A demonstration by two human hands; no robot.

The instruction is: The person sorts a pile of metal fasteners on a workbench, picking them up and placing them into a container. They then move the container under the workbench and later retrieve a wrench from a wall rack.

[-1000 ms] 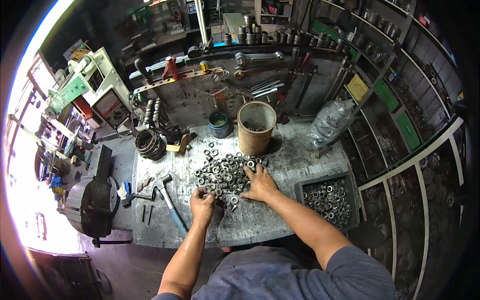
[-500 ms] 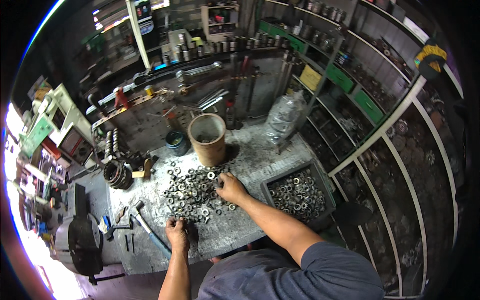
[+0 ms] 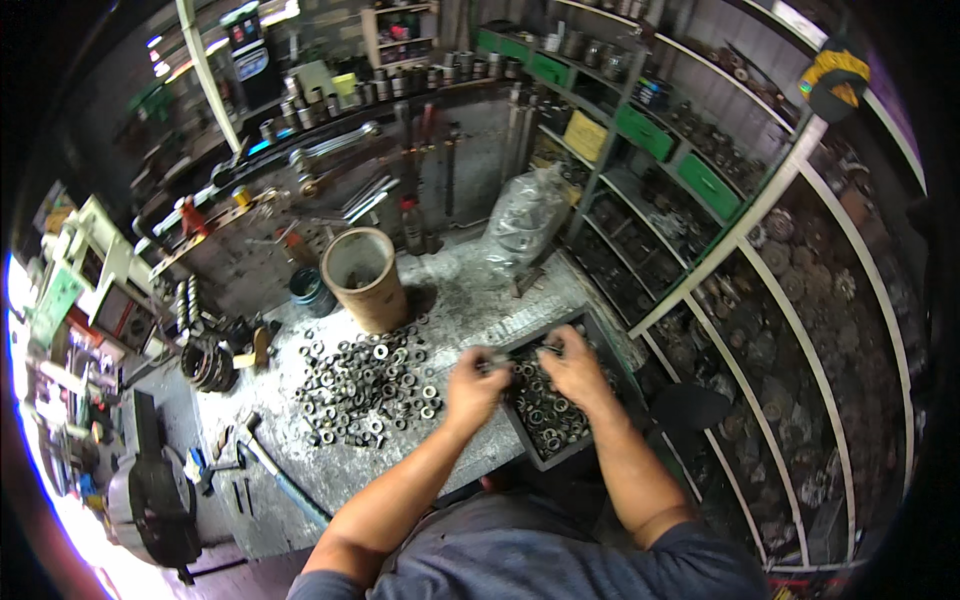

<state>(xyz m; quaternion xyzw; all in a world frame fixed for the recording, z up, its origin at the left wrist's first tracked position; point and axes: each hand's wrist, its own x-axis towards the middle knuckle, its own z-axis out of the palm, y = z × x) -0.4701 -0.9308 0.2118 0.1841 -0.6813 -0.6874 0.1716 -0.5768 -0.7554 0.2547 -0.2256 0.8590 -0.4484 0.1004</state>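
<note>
Two bare hands (image 3: pixel 477 388) curl at five o'clock; can't tell what they pinch; slips could spill round gray metal rings (image 3: pixel 548 408).

Lower left, a blue-handled steel hammer (image 3: pixel 284 482) near a bulky, dark metal vise (image 3: pixel 150 505); upper centre, a clear plastic bag (image 3: pixel 524 215); upper right, green rectangular drawers (image 3: pixel 708 186), yellow-and-black cap (image 3: pixel 838 82).
</note>
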